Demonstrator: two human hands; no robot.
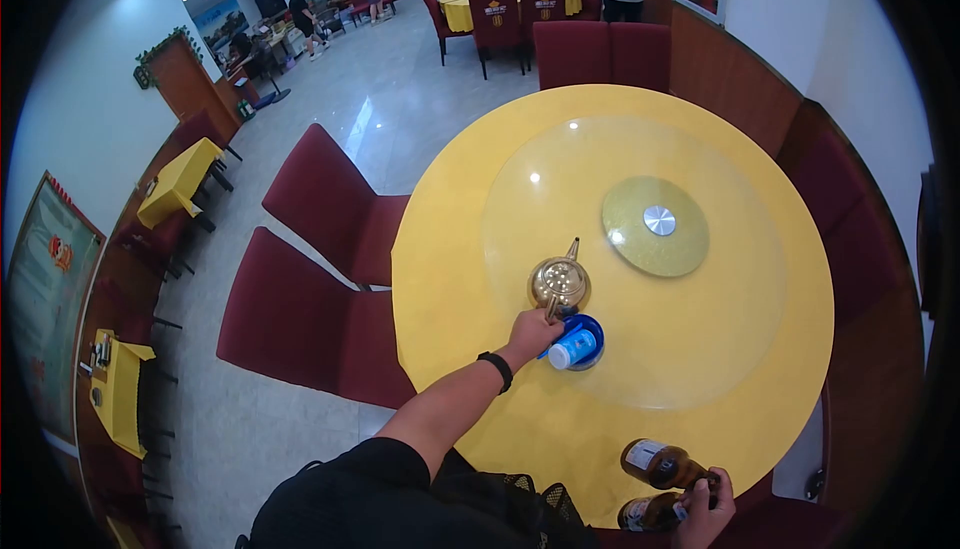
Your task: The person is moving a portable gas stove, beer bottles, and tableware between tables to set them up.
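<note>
My left hand (533,337), a dark band on its wrist, is closed round the handle of a shiny gold-coloured teapot (560,282). The teapot sits on the glass turntable (720,349) with its spout pointing away from me. Close beside my fingers is a blue dish (597,335), and a white-and-blue container (572,349) leans in it. At the near edge of the table, my right hand (708,511) grips two brown glass bottles by their necks: an upper bottle (655,461) and a lower bottle (648,513), both tilted sideways.
The round table has a yellow cloth (440,249). A raised disc with a metal hub (659,220) is at the turntable's centre. Dark red chairs (290,319) stand to the left, and a high-backed seat (603,54) is behind. Several people are farther off in the room.
</note>
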